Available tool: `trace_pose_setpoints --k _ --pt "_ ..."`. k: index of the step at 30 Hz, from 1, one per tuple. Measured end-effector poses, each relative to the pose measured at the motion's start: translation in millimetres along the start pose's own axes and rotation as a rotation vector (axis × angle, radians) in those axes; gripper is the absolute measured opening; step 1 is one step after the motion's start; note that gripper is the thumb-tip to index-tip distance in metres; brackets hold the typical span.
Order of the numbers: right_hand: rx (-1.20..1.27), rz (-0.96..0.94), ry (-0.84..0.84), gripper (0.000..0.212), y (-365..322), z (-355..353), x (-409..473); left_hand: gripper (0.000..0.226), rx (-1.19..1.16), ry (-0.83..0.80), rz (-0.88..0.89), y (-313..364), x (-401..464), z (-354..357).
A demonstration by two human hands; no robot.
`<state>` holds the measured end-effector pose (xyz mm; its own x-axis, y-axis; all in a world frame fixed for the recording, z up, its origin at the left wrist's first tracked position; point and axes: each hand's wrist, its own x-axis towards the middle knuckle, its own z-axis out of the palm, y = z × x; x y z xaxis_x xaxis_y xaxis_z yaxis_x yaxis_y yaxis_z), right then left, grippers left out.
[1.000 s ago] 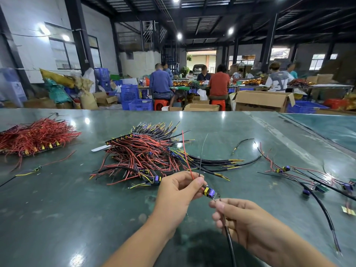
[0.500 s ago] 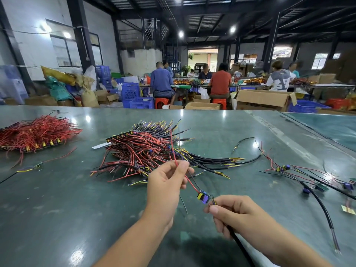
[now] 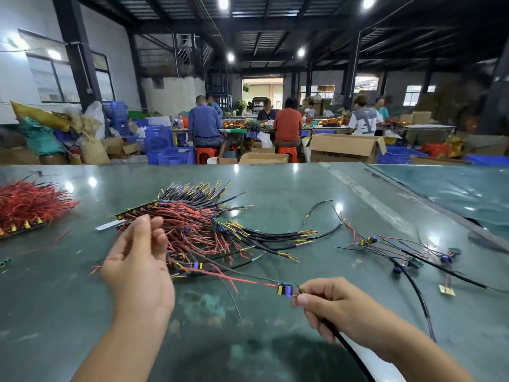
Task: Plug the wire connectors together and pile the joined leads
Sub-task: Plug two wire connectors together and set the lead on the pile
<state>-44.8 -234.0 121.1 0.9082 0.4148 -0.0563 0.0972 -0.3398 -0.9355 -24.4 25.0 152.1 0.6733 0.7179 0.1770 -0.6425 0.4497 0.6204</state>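
My right hand pinches a black cable just behind a joined blue and yellow connector. The connector hangs low over the green table. Its red wire trails left toward the big pile of red and black leads. My left hand hovers at the pile's near left edge with its fingers loosely bent and nothing in them. The black cable runs down under my right wrist.
A second heap of red wires lies at the far left. Loose leads with blue connectors are spread at the right. A seam and a second table surface lie far right. People sit at benches beyond the table's far edge.
My left hand let go of the red wire and moved left and up to the pile. My right hand carried the connector to the right, pulling the red wire out straight.
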Motion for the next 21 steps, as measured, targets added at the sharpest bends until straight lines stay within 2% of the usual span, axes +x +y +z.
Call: trace_pose_setpoints --k 2,6,7,8,9,11,12,13,14,16,19,21 --pt "0.059 -0.019 0.158 0.019 8 -10 2 0.011 -0.005 0.030 0.012 2 11 -5" --pt "0.384 -0.014 0.536 0.021 12 -38 12 0.014 0.064 0.054 -0.003 -11 11 -8" --pt "0.349 0.000 0.634 0.021 14 -48 15 0.015 0.085 0.046 -0.005 -14 10 -8" --pt "0.186 0.038 0.732 0.023 16 -59 20 0.016 0.103 0.039 -0.004 -17 10 -8" --pt "-0.100 0.104 0.803 0.024 20 -72 25 0.016 0.117 0.031 -0.001 -20 10 -9" --pt "-0.766 0.305 0.801 0.016 28 -92 31 0.017 0.149 0.017 0.001 -25 10 -8" --pt "-0.962 0.389 0.748 0.019 33 -102 35 0.018 0.166 0.019 0.002 -27 10 -9" --pt "-1.077 0.455 0.673 0.035 38 -110 39 0.018 0.183 0.027 0.005 -30 10 -9" --pt "-1.103 0.498 0.600 0.047 42 -118 44 0.018 0.198 0.035 0.008 -32 9 -10" --pt "-1.092 0.520 0.467 0.053 49 -128 53 0.017 0.225 0.045 0.006 -35 9 -12" --pt "-1.136 0.368 0.370 0.052 63 -144 61 0.016 0.247 0.055 -0.014 -39 10 -16" --pt "-1.054 0.262 0.399 0.052 70 -151 64 0.016 0.256 0.058 -0.027 -40 12 -17"
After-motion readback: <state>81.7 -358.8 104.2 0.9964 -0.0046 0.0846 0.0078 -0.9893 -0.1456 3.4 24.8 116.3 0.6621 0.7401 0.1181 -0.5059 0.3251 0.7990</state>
